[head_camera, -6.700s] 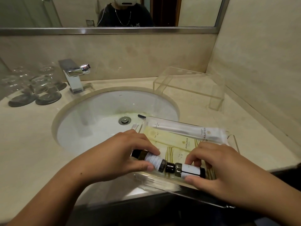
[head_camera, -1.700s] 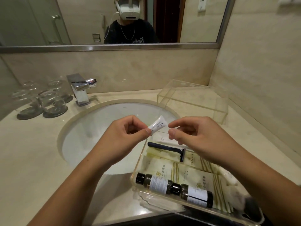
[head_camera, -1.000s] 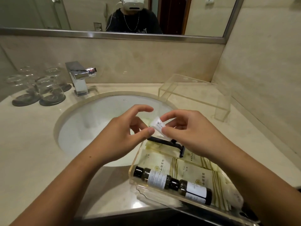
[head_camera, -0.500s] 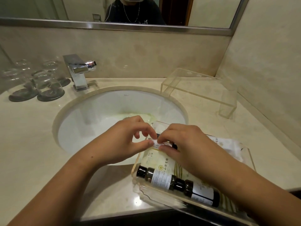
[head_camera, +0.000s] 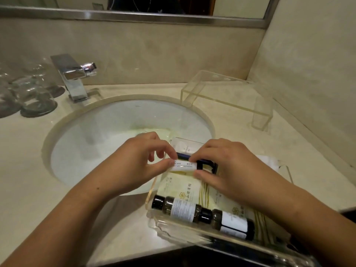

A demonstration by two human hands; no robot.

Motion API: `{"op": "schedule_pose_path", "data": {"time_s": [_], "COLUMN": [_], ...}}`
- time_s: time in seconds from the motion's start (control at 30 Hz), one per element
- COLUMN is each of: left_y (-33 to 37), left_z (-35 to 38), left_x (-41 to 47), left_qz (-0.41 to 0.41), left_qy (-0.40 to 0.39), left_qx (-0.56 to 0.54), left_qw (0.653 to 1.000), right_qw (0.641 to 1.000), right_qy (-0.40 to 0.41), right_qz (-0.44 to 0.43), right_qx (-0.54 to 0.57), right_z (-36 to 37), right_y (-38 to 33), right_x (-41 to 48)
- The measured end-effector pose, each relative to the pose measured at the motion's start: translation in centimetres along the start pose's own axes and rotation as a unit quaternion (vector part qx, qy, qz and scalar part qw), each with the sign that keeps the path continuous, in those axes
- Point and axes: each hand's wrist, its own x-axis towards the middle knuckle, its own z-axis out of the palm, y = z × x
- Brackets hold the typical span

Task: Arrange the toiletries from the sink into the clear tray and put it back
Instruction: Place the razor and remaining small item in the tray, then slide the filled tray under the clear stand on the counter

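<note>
Beside the sink (head_camera: 96, 141), centre left, the clear tray (head_camera: 152, 190) at lower right holds two dark bottles (head_camera: 183, 209), paper packets (head_camera: 183, 187) and a razor (head_camera: 207, 163); over it the left hand (head_camera: 134, 168) and right hand (head_camera: 231, 170) each pinch an end of a small white tube (head_camera: 185, 166).

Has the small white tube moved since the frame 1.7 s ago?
Yes. The small white tube has come down into the clear plastic tray, beside the dark razor it was held above.
</note>
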Motion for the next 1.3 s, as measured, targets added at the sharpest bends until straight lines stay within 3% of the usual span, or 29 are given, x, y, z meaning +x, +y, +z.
{"op": "schedule_pose_path", "data": {"time_s": [0.23,0.63,0.87,1.07,1.3], "left_y": [0.7,1.4,2.9,4.8,5.9], "left_z": [-0.4,0.3,1.6,2.3,3.5], "left_x": [-2.6,-4.9,-7.0,-9.0,-9.2], "left_qz": [-0.061,-0.153,-0.135,-0.108,-0.092], "left_qy": [0.046,0.031,0.069,0.032,0.037], "left_qx": [-0.051,-0.068,-0.098,-0.091,-0.054], "left_qw": [0.996,0.985,0.983,0.989,0.994], "right_qw": [1.0,0.998,0.981,0.964,0.939], "right_qy": [0.017,0.033,0.124,0.103,0.082], "right_qz": [0.002,0.051,0.139,0.238,0.293], "right_qx": [-0.003,0.023,0.052,0.065,0.158], "right_z": [0.7,-0.3,-1.2,0.1,0.3], "right_y": [-0.2,-0.6,0.6,0.7,-0.5], "right_x": [0.1,-0.7,-6.5,-11.6,-13.9]}}
